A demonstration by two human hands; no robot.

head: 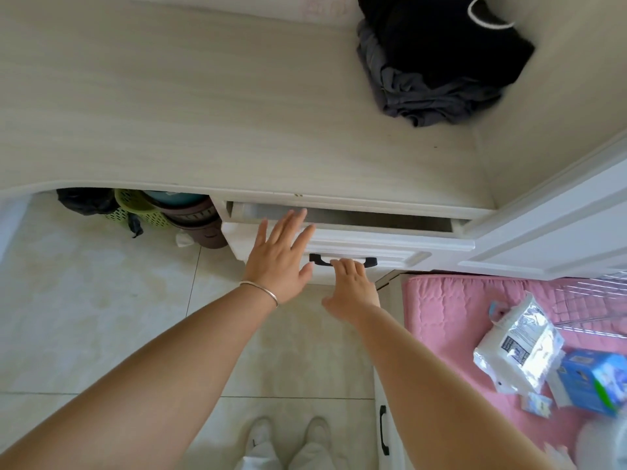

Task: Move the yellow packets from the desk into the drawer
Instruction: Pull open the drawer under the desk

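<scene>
The white drawer (390, 247) under the desk top (203, 113) stands a narrow way open, and its inside shows as a dark gap. My left hand (278, 262) lies flat on the drawer front with straight fingers reaching over its top edge. My right hand (351, 286) has its fingers curled on the middle of the black drawer handle (317, 258). No yellow packets are in view on the desk or in the visible part of the drawer.
A pile of dark clothes (437, 56) lies at the desk's back right. Plastic baskets (135, 208) sit under the desk to the left. On the right, a pink mat (448, 310) carries a white packet (522, 344) and a blue box (593, 378).
</scene>
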